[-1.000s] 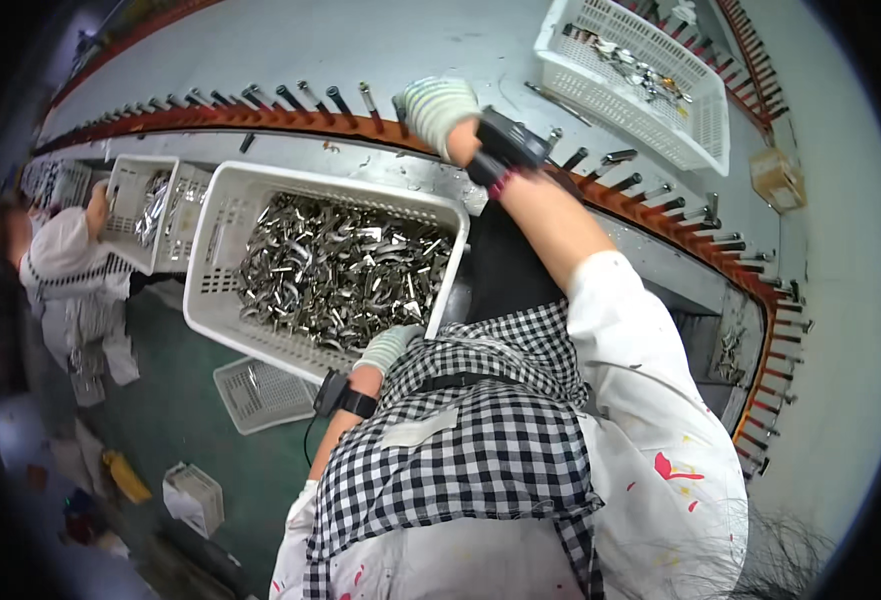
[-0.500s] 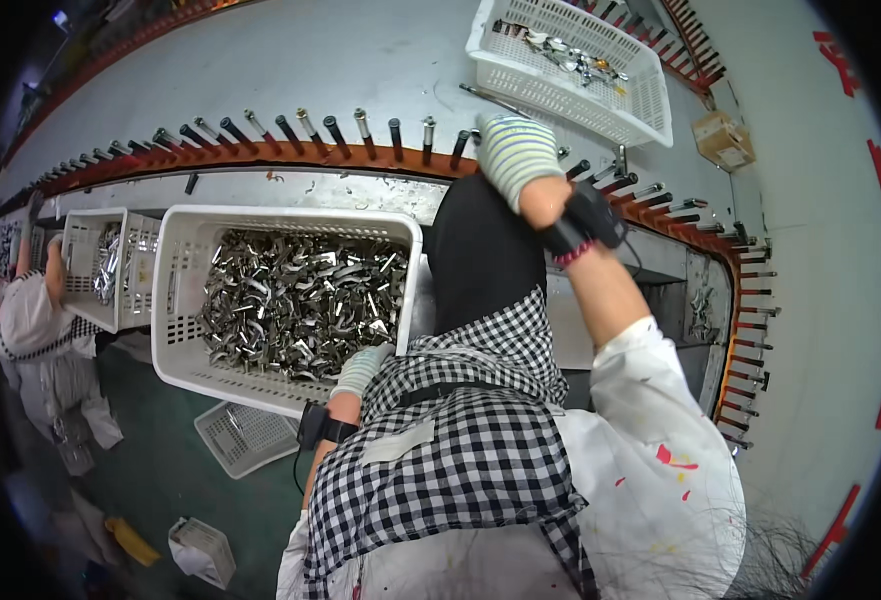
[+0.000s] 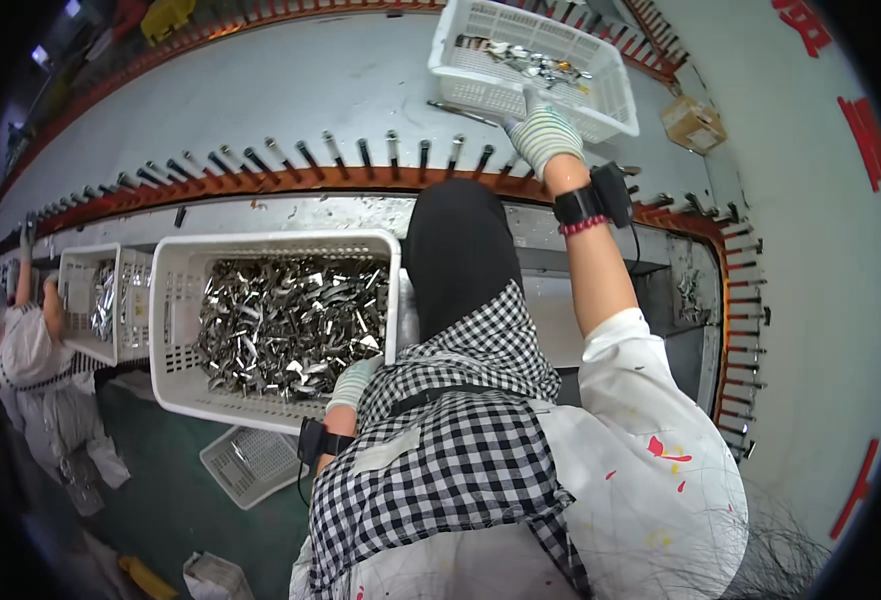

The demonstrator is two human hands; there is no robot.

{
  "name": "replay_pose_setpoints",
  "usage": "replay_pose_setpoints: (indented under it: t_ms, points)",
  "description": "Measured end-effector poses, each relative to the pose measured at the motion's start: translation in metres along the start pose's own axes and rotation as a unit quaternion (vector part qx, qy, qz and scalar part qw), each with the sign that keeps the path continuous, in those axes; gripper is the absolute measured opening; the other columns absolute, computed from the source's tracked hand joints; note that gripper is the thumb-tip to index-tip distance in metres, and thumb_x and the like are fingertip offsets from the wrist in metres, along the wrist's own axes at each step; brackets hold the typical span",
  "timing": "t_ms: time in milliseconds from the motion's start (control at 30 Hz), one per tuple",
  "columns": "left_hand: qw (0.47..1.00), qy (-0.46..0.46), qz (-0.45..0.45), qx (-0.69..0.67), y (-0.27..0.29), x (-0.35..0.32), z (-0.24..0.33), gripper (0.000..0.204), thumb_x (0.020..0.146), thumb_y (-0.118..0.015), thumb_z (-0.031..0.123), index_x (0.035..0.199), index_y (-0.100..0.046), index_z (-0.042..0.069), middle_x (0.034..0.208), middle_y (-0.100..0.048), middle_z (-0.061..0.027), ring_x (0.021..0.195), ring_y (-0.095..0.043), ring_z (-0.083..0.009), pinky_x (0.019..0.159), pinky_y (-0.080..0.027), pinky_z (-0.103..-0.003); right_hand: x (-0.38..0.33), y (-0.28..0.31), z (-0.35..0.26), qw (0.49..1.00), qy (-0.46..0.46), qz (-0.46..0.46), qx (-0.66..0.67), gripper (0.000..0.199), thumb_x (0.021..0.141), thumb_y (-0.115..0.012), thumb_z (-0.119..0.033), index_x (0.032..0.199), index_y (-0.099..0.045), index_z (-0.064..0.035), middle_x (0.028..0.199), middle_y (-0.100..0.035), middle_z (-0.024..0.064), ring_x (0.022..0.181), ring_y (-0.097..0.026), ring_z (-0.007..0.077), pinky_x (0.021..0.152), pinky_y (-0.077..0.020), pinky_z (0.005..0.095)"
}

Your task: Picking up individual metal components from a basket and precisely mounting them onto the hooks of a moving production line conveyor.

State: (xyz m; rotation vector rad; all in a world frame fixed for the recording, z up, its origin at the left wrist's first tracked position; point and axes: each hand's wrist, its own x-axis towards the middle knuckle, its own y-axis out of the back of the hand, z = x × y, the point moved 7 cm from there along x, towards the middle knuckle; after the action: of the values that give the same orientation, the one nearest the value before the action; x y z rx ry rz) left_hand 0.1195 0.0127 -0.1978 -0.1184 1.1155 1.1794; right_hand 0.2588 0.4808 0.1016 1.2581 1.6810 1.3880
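My right hand (image 3: pixel 545 138), in a striped knit glove, reaches to the near side of a white perforated basket (image 3: pixel 468 88) on the grey tabletop. One finger stretches up against the basket and the thumb stands apart; I cannot tell if they grip it. Several shiny metal parts (image 3: pixel 535 65) lie inside. My left hand (image 3: pixel 353 382), gloved alike, rests at the near right corner of a larger white crate (image 3: pixel 278 240). Its fingers are partly hidden, so their grip is unclear. This crate holds a heap of small curved metal pieces (image 3: pixel 290 325).
A curved orange rail (image 3: pixel 360 178) bearing several upright rods runs past my knee. A thin dark rod (image 3: pixel 462 112) lies beside the far basket. A cardboard box (image 3: pixel 693 123) stands right. Another person (image 3: pixel 35 340) works at left near another crate (image 3: pixel 85 300). A basket (image 3: pixel 245 462) sits on the floor.
My right hand has moved forward from the rail to the far basket's near side. My left hand stays by the crate. The whole view has shifted slightly.
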Motion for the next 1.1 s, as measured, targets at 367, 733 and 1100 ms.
replay_pose_setpoints:
  t_ms: [367,733,1100]
  points:
    - [1.000,0.017,-0.011,-0.021,-0.003,0.006,-0.001,0.040,0.104,-0.053,0.029,0.134,-0.068,0.007,0.127,-0.073,-0.0259,0.122,-0.068,-0.0408,0.103,-0.053,-0.046,-0.038,-0.011,-0.014,0.988,0.155,0.017,0.023,0.026,0.095,-0.067,-0.020,0.119,-0.078,-0.0162,0.104,-0.077,0.0212,0.101,-0.073,0.0424,0.089,-0.0581,0.0518]
    - [0.997,0.040,-0.027,-0.063,-0.007,-0.002,-0.010,0.037,0.103,-0.054,0.026,0.132,-0.070,0.010,0.126,-0.072,-0.0264,0.123,-0.067,-0.0430,0.101,-0.054,-0.049,-0.047,-0.012,0.056,0.985,0.097,-0.043,-0.138,0.019,0.092,-0.072,-0.025,0.097,-0.075,-0.0066,0.096,-0.077,0.0209,0.093,-0.073,0.0438,0.081,-0.0580,0.0535]
    - [0.997,-0.042,0.061,0.012,-0.001,-0.019,0.002,0.040,0.102,-0.055,0.033,0.133,-0.070,0.012,0.128,-0.072,-0.0226,0.124,-0.066,-0.0388,0.106,-0.052,-0.050,-0.163,-0.022,-0.142,0.866,0.206,-0.307,0.337,0.041,0.097,-0.074,-0.018,0.137,-0.071,-0.0101,0.086,-0.076,0.0145,0.079,-0.074,0.0205,0.072,-0.0576,0.0365]
